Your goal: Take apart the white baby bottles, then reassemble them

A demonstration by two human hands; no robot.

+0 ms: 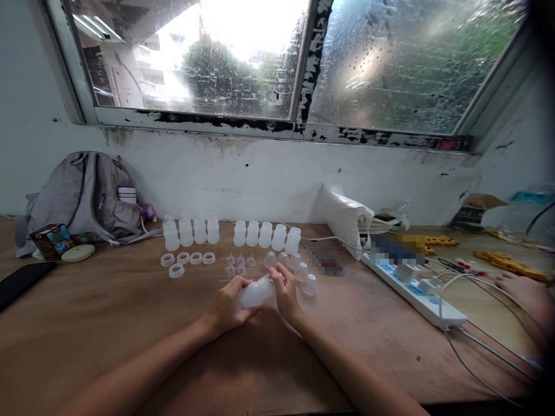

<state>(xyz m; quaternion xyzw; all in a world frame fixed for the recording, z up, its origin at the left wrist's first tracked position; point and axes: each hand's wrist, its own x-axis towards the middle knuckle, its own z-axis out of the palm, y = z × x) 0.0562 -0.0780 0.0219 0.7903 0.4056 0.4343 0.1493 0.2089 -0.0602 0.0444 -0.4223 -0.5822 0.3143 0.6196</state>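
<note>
My left hand (pixel 229 303) is wrapped round the body of a frosted white baby bottle (pixel 252 296), which lies tilted with its top toward the right. The fingers of my right hand (pixel 286 293) close on the clear top end of the same bottle; exactly which part they pinch is hidden. Just beyond my hands lie clear bottle nipples (pixel 241 260) in short rows. Clear dome caps (pixel 309 284) lie beside and behind my right hand. White screw rings (pixel 176 270) are grouped farther left.
Capped bottles (pixel 186 231) and open bottles (pixel 265 235) stand along the wall. A grey backpack (pixel 82 196), small box (pixel 54 241) and black phone (pixel 21 283) are left. At right are a white bag (pixel 342 216), a power strip (pixel 416 294) with cables, and another person's hand (pixel 520 292).
</note>
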